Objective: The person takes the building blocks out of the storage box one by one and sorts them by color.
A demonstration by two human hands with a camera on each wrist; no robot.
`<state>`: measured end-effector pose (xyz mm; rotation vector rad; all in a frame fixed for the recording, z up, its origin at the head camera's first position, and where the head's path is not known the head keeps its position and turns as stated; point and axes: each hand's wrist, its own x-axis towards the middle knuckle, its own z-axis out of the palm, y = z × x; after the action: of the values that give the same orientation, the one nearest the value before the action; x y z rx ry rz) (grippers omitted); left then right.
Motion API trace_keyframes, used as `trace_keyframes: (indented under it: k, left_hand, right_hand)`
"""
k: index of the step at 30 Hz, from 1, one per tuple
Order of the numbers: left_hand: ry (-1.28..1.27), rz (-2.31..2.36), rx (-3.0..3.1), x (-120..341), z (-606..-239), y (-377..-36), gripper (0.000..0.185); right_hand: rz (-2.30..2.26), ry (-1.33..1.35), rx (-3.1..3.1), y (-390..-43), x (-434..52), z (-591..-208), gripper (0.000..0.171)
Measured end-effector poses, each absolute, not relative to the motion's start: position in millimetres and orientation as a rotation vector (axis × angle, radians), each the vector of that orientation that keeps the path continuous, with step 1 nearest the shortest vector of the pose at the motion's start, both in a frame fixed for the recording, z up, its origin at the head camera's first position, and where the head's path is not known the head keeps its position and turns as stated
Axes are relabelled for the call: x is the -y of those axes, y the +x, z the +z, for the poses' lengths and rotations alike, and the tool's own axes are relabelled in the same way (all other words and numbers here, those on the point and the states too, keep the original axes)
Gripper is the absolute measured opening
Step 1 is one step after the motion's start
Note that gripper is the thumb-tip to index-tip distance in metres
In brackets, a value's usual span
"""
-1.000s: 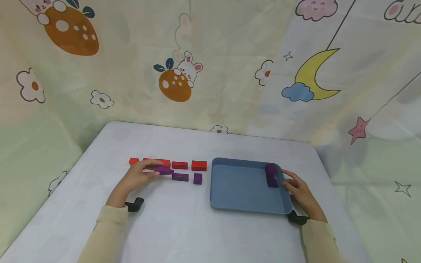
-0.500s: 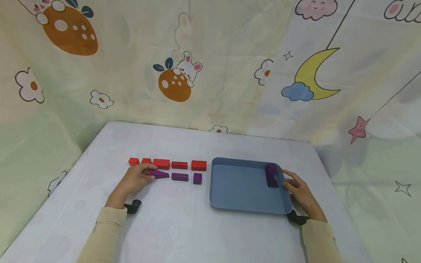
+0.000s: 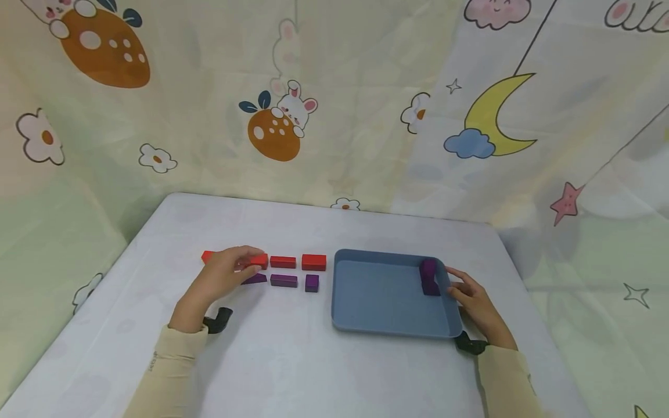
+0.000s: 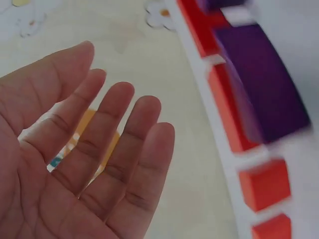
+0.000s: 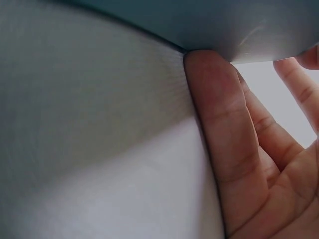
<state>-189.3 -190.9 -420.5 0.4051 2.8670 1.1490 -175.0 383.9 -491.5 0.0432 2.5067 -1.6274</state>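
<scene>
- Table (image 3: 313, 371), white cloth: the blocks sit in tight rows, so a careless sweep of the left hand (image 3: 222, 277) could knock neighbours out of line; that looks like the main risk.
- Blue tray (image 3: 389, 325) on the right side: the right hand (image 3: 473, 302) rests against its right rim with fingers loose and apart, holding nothing. A shove there could slide the tray and topple the purple piece (image 3: 430, 277) standing at its far right wall.
- Red row (image 3: 298, 262): flat bright blocks side by side just left of the tray; the left hand hovers over the row's left part, fingers spread straight, gripping nothing in the wrist view.
- Purple row (image 3: 284, 281): darker and smaller, just in front of the red; the purple wedge (image 3: 255, 279) is half hidden under the left hand and could get dragged.
</scene>
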Motion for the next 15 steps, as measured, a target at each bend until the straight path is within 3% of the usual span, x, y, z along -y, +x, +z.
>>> trace_keyframes:
  k: [15]
  left_hand:
    - [0.678, 1.452, -2.504, 76, -409, -221, 0.038]
  right_hand:
    - [-1.643, 0.047, -2.504, -174, -384, -491, 0.061]
